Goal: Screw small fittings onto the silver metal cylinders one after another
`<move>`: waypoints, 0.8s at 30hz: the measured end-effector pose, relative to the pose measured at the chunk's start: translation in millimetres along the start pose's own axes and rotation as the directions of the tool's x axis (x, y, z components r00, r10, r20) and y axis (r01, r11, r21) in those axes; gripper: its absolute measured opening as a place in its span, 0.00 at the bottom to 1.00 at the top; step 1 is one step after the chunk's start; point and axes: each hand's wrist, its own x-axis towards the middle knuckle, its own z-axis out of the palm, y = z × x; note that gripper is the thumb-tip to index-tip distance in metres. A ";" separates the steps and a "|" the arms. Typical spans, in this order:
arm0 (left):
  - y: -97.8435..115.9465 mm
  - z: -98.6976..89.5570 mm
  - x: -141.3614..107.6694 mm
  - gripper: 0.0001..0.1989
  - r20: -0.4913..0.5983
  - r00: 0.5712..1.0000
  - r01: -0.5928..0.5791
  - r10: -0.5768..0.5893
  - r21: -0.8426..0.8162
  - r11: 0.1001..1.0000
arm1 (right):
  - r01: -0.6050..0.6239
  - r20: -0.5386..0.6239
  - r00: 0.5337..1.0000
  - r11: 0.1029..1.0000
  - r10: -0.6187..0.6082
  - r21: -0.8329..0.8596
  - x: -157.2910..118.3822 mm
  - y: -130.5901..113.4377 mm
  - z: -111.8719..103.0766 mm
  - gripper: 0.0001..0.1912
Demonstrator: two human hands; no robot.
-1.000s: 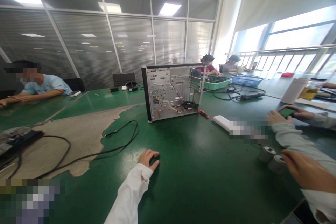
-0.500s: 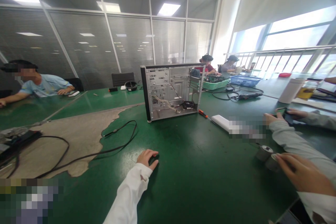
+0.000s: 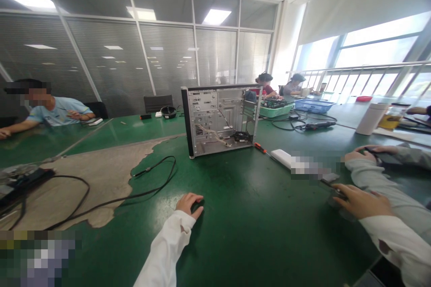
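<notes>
My left hand (image 3: 189, 205) rests on the green tabletop (image 3: 256, 224), thumb apart from the fingers, holding nothing. At the right my right hand (image 3: 363, 202) reaches over two small metal cylinders, now mostly hidden beneath it. Its fingertips are closed around a slim dark thing (image 3: 332, 186) whose kind I cannot make out. An opened computer case (image 3: 222, 119) stands upright ahead of both hands, with loose wires and a black fan (image 3: 241, 136) inside. Beside its right corner lies a screwdriver with an orange and black handle (image 3: 260, 147). A white oblong object (image 3: 282, 158) lies close by.
A black cable (image 3: 134, 195) loops over a bare beige patch (image 3: 111, 161) at left. Green (image 3: 278, 112) and blue (image 3: 314, 105) baskets stand behind the case. Another person's grey sleeves (image 3: 380, 184) are close to my right arm. A white bottle (image 3: 371, 119) stands at right.
My right hand has moved forward and left from beside the metal cylinders to above them, onto the slim dark thing. My left hand has stayed still.
</notes>
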 end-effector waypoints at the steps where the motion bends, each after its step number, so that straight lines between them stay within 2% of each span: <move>1: -0.1 0.1 0.0 0.14 0.000 1.000 0.002 -0.002 0.002 1.000 | 0.002 0.048 0.999 1.000 -0.001 -0.009 4.0 1.8 1.3 0.19; 3: -0.3 0.4 -0.1 0.14 -0.002 1.000 0.005 -0.005 0.006 1.000 | 0.031 0.162 0.986 0.999 -0.029 -0.011 9.7 4.9 2.2 0.20; 6: -0.4 1.1 -0.3 0.14 -0.005 1.000 0.003 -0.003 0.007 1.000 | 0.107 0.189 0.976 0.994 -0.109 0.024 11.9 7.2 -1.4 0.19; 9: -0.3 1.6 -0.5 0.14 -0.006 1.000 0.008 -0.008 0.005 1.000 | 0.204 0.056 0.977 0.979 -0.205 0.023 11.0 1.4 -13.0 0.18; 12: -0.4 2.1 -0.5 0.14 -0.003 1.000 0.012 -0.012 0.003 1.000 | 0.335 -0.140 0.934 0.942 -0.330 0.012 12.3 -22.9 -36.2 0.17; 15: -0.8 2.4 -0.4 0.14 0.001 1.000 0.014 -0.014 0.003 1.000 | 0.459 -0.277 0.859 0.887 -0.430 0.045 13.3 -72.5 -67.5 0.17; 19: -1.1 1.3 -0.1 0.14 0.005 1.000 0.002 -0.002 0.004 1.000 | 0.634 -0.270 0.771 0.733 -0.577 0.245 6.4 -167.8 -100.3 0.16; 22: 0.9 -1.0 -0.8 0.15 0.016 1.000 0.003 -0.003 -0.001 1.000 | 0.727 -0.253 0.676 0.570 -0.692 0.383 -3.0 -241.0 -107.7 0.17; 24: 3.6 -2.9 -1.7 0.17 0.029 0.999 0.014 -0.014 -0.009 1.000 | 0.751 -0.262 0.631 0.489 -0.731 0.444 -8.4 -283.0 -105.9 0.18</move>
